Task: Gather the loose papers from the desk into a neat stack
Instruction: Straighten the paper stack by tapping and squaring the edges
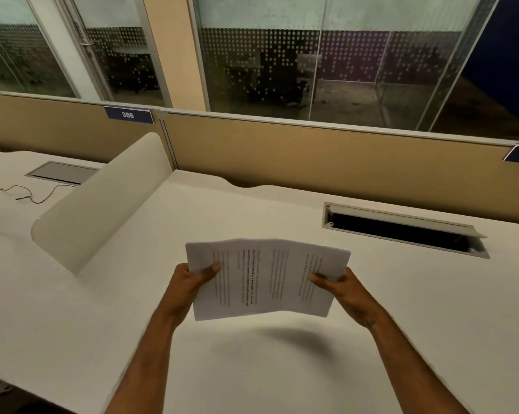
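A stack of white printed papers (264, 279) is held in the air above the cream desk (252, 369), turned sideways so the text lines run vertically. My left hand (192, 279) grips the stack's left edge, thumb on top. My right hand (339, 286) grips the right edge the same way. The sheets bow upward slightly in the middle and their edges are a little uneven. A shadow of the stack falls on the desk just below it.
A cream curved divider (103, 201) stands to the left. An open cable hatch (401, 230) is set in the desk at the right, a tan partition (312, 156) runs along the back, and a thin cable (28, 194) lies on the neighbouring desk.
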